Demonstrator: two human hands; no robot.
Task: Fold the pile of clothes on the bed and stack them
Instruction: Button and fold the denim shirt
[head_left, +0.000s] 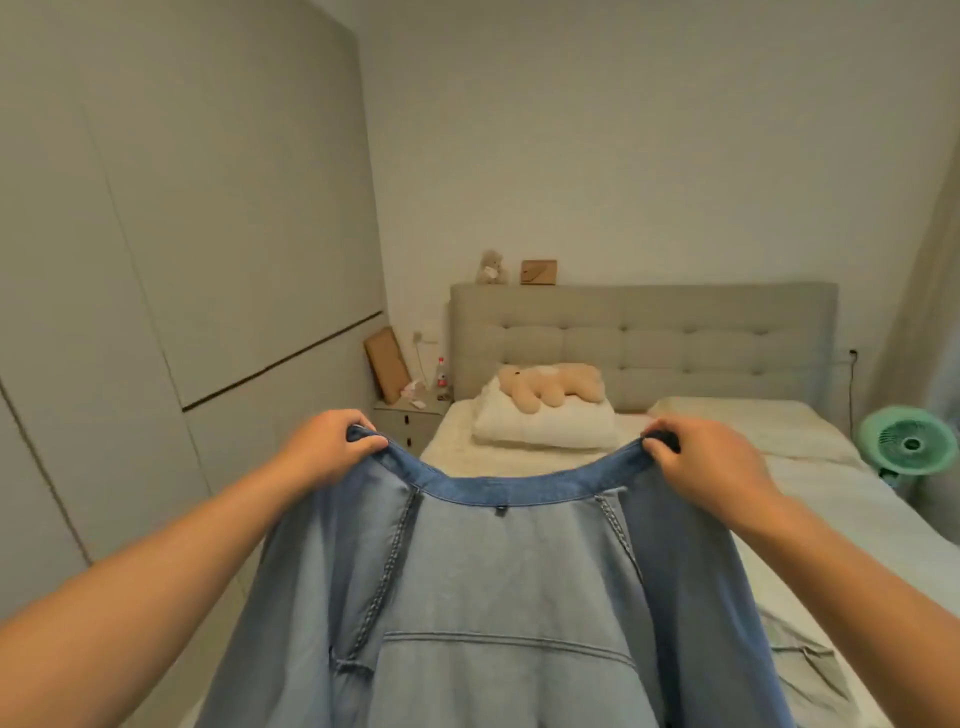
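Left hand (324, 441) and right hand (709, 460) each grip the denim garment (498, 597) waistband ends; fabric hangs below, bed (810, 483) beyond.

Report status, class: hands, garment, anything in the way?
Left hand and right hand each grip the denim garment at its waistband, held up over the bed. Not yet folded. Nothing blocking.

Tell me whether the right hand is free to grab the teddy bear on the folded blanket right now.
Probably not. The right hand grips the denim garment by its waistband, as does the left hand, and the teddy bear lies far up the bed.
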